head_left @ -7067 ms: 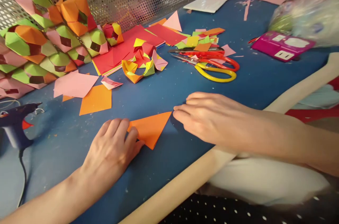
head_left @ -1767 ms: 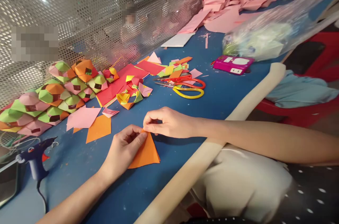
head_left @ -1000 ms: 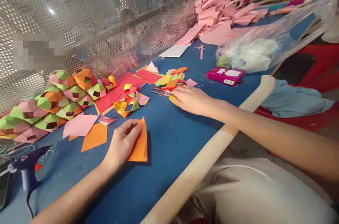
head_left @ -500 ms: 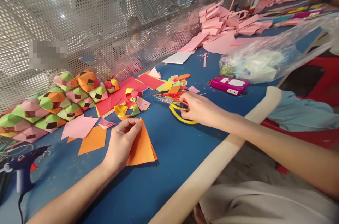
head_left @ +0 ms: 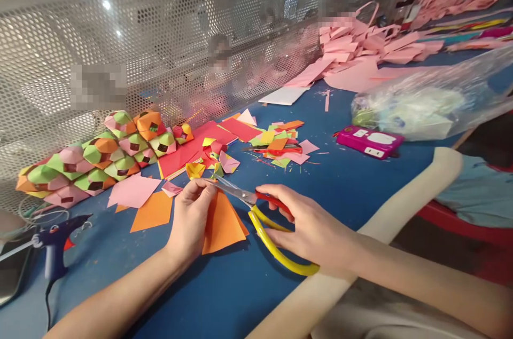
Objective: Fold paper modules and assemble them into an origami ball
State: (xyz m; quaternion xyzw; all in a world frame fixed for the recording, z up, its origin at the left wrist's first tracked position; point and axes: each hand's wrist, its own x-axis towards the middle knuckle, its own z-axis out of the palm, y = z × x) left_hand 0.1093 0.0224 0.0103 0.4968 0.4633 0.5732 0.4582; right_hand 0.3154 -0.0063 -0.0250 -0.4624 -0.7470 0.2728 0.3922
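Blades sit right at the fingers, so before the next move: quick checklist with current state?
1. Left hand grip on the orange folded paper: ok, pinched at its top corner.
2. Right hand grip on the scissors: ok, fingers wrapped around the red and yellow handles.
3. Left fingertips apart from the blades: not ok, the blade tips lie right beside them.
4. Blades open: cannot tell, they look nearly shut.
5. Blades around the paper's corner: cannot tell, fingers hide it.
6. Paper supported: ok, its lower edge appears to rest on the blue table.
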